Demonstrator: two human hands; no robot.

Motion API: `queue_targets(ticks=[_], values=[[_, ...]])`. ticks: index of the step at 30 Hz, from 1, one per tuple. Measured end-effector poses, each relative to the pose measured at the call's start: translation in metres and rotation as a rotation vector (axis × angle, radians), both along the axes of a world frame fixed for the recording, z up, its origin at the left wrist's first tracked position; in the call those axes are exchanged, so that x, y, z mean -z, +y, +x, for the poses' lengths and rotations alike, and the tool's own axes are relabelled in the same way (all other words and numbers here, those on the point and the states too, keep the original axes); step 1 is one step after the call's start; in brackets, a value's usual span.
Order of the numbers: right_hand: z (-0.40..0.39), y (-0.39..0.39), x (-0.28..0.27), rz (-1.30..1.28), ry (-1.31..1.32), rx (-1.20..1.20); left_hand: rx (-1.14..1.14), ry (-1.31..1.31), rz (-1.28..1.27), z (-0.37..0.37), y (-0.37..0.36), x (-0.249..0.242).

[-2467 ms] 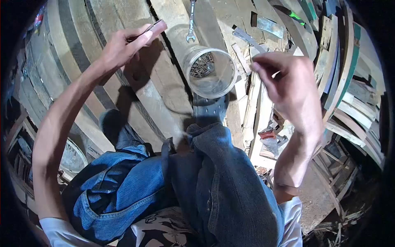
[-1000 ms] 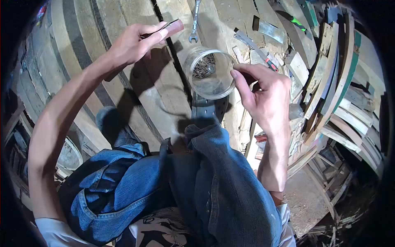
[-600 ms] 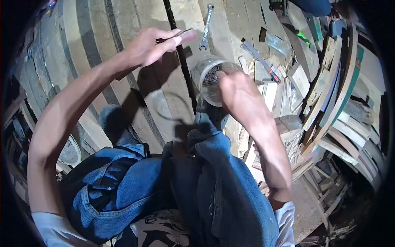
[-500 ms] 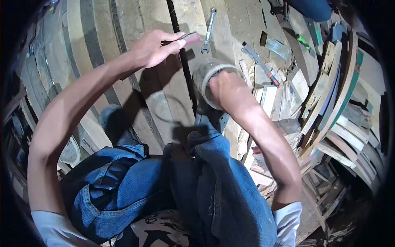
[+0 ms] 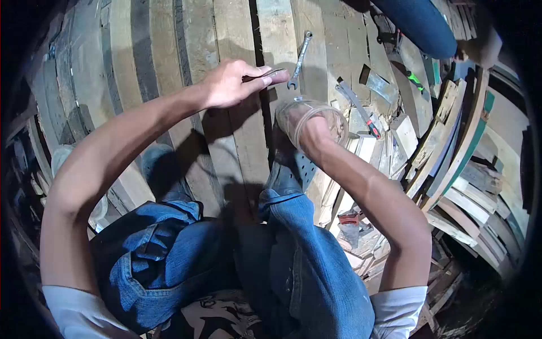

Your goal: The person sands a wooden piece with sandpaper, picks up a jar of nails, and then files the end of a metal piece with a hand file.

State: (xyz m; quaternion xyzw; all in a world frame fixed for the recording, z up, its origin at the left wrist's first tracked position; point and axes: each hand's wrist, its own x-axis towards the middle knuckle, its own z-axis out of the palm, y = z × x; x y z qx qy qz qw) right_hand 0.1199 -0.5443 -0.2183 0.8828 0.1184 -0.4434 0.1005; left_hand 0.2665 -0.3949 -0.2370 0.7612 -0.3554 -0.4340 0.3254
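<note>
My left hand point(image 5: 231, 83) pinches a thin folded reddish-brown sheet point(image 5: 279, 75), which looks like sandpaper, between thumb and fingers above the floorboards. My right hand point(image 5: 314, 134) reaches through the mouth of a clear plastic jar point(image 5: 341, 117) lying tilted beyond my shoe. Its fingers are hidden inside, blurred by the jar wall, so I cannot tell what they grip. A metal wrench point(image 5: 300, 61) rests on the boards just past the sheet. To the right of the jar lies a bladed tool with a red-and-black handle point(image 5: 367, 120).
Wooden planks point(image 5: 200, 34) form the floor. Scrap wood and curved boards point(image 5: 460, 141) pile up on the right, near a green-handled tool point(image 5: 415, 81) and a metal plate point(image 5: 381, 85). Another person's blue-clad leg point(image 5: 420, 22) shows at top right. My shoe point(image 5: 285, 172) is below the jar.
My right hand has gone deeper into the jar, and the jar has tilted. The view has shifted, so the wrench and left hand appear lower. My left hand still pinches the sheet.
</note>
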Motion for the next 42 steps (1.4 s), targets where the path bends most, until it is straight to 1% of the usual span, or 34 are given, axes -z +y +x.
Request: queue_targets(ticks=[1, 2, 3, 4, 5, 7, 8, 9, 11, 12, 13, 15, 17, 19, 20, 21, 23, 24, 25, 27, 28, 29, 31, 33, 35, 36, 37, 39, 40, 41, 42], values=[[-0.004, -0.002, 0.007, -0.002, 0.001, 0.0, 0.0, 0.001, -0.002, 0.0, 0.0, -0.001], [-0.011, -0.006, 0.021, 0.039, -0.062, -0.018, 0.002, 0.016, 0.037, -0.001, -0.001, -0.001], [-0.009, -0.005, 0.021, 0.08, -0.126, -0.036, 0.005, 0.031, 0.078, 0.0, 0.0, -0.003], [-0.007, -0.005, 0.019, 0.036, -0.114, -0.091, 0.029, -0.006, 0.073, 0.0, 0.0, 0.004], [-0.004, -0.007, 0.017, 0.036, -0.113, -0.093, 0.026, -0.006, 0.073, 0.0, 0.001, 0.006], [0.005, -0.009, 0.004, 0.01, 0.062, -0.096, 0.035, -0.053, -0.026, -0.003, 0.003, 0.011], [-0.006, -0.014, 0.023, 0.019, -0.024, -0.071, 0.047, -0.047, -0.033, -0.003, 0.002, 0.013], [-0.006, -0.015, 0.021, 0.02, -0.022, -0.073, 0.045, -0.046, -0.033, -0.003, 0.001, 0.01], [-0.005, -0.015, 0.017, 0.046, -0.098, -0.094, 0.07, 0.012, 0.075, 0.0, 0.0, 0.004], [-0.001, -0.015, 0.018, 0.026, 0.03, -0.138, 0.065, -0.02, 0.003, -0.002, 0.001, 0.01], [-0.004, -0.016, 0.02, 0.025, 0.032, -0.14, 0.063, -0.018, 0.002, -0.005, 0.002, 0.015], [-0.01, -0.023, 0.025, 0.069, -0.053, -0.189, 0.014, -0.086, -0.14, -0.005, 0.003, 0.019], [-0.012, -0.027, 0.03, 0.06, -0.035, -0.215, 0.01, -0.082, -0.115, -0.004, 0.002, 0.015], [-0.007, -0.025, 0.023, 0.141, -0.125, -0.216, 0.07, -0.049, 0.017, -0.002, -0.001, 0.008], [-0.002, -0.027, 0.02, 0.126, 0.05, -0.072, 0.055, -0.04, -0.009, -0.002, 0.0, 0.005], [-0.006, -0.03, 0.026, 0.124, 0.05, -0.072, 0.055, -0.04, -0.011, -0.002, -0.001, 0.0], [-0.018, -0.041, 0.045, 0.223, -0.102, -0.035, 0.09, -0.01, 0.067, -0.001, -0.003, -0.01], [-0.019, -0.041, 0.04, 0.296, -0.203, 0.007, 0.07, -0.008, 0.065, -0.002, -0.002, -0.009], [-0.021, -0.042, 0.033, 0.296, -0.204, 0.007, 0.07, -0.009, 0.065, -0.004, -0.001, -0.005], [-0.025, -0.044, 0.012, 0.253, -0.304, -0.127, 0.02, -0.08, -0.119, -0.009, 0.004, 0.012], [-0.023, -0.04, 0.002, 0.293, -0.302, 0.061, 0.014, -0.097, -0.143, -0.01, 0.004, 0.016], [-0.021, -0.041, -0.012, 0.287, -0.301, 0.063, 0.016, -0.095, -0.148, -0.009, 0.006, 0.019], [-0.009, -0.037, -0.054, 0.192, -0.12, 0.122, 0.036, -0.062, -0.072, -0.007, 0.005, 0.019], [-0.023, -0.044, -0.076, 0.186, -0.137, 0.115, 0.03, -0.081, -0.105, -0.007, 0.005, 0.015], [-0.037, -0.047, -0.095, 0.322, -0.5, 0.242, -0.002, -0.05, -0.186, -0.006, 0.005, 0.022], [-0.032, -0.048, -0.109, 0.509, -0.452, 0.464, -0.004, -0.044, -0.173, -0.006, 0.003, 0.021], [-0.037, -0.055, -0.111, 0.584, -0.396, 0.583, -0.02, -0.005, -0.173, -0.006, 0.003, 0.019], [-0.043, -0.059, -0.122, 0.638, -0.362, 0.749, -0.027, -0.055, -0.157, -0.008, 0.0, 0.02], [-0.051, -0.064, -0.12, 0.711, -0.376, 0.829, -0.022, -0.052, -0.162, -0.008, -0.001, 0.021], [-0.057, -0.067, -0.118, 0.704, -0.376, 0.835, -0.019, -0.04, -0.163, -0.008, -0.002, 0.023], [-0.062, -0.07, -0.115, 0.745, -0.302, 0.979, -0.015, -0.027, -0.162, -0.007, -0.003, 0.021]])
